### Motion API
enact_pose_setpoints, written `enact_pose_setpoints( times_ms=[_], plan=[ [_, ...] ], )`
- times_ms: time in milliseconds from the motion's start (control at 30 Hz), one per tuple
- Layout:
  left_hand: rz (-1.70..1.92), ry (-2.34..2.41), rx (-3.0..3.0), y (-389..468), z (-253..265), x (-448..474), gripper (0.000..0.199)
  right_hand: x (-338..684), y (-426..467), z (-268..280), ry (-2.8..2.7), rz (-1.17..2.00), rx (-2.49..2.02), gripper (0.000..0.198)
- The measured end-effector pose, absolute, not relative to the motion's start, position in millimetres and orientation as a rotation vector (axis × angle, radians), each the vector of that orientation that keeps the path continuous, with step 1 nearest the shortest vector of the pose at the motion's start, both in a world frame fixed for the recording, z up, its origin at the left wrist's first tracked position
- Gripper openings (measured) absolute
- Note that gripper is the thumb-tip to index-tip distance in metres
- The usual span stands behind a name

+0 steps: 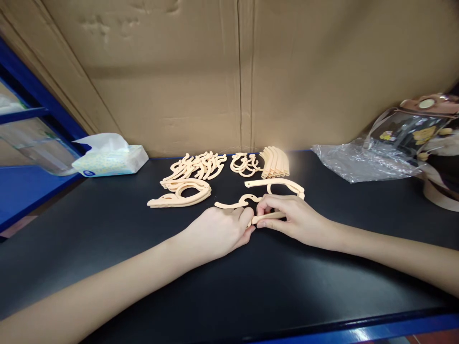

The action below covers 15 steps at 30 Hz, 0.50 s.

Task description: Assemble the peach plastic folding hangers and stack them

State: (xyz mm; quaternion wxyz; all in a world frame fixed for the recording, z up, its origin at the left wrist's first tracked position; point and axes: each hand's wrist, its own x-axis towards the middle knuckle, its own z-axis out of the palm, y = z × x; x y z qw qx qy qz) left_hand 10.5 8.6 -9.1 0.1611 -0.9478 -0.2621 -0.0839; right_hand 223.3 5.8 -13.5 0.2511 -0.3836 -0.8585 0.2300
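Observation:
My left hand (218, 230) and my right hand (299, 220) meet over the middle of the table, fingers closed. Between them is a slim beige plastic hanger arm (273, 216), pinched by my right hand near its end. My left fingers close on the same end; what exactly they grip is partly hidden. Just beyond the fingers show a curved hanger piece (229, 205) and a hook-shaped piece (250, 197). Behind my right hand lies a longer hanger arm (268, 182) with a ring-like curve. Folded hangers (193, 193) are stacked left of my hands.
At the back lie a pile of loose curved arms (201, 165), several hooks (245, 165) and a neat row of arms (275, 162). A tissue pack (111, 157) stands left. Right are a clear plastic bag (358, 160) and a transparent bottle (412, 126). Cardboard (179, 81) walls the back.

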Motion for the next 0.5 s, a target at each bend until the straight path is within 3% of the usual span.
enact_pose_setpoints(
  times_ms=[500],
  plan=[
    [-0.137, -1.022, -2.964, 6.9, -0.2, 10.7, 0.019, 225.2, 5.6, -18.3, -2.394, 0.513, -0.89, 0.012]
  ],
)
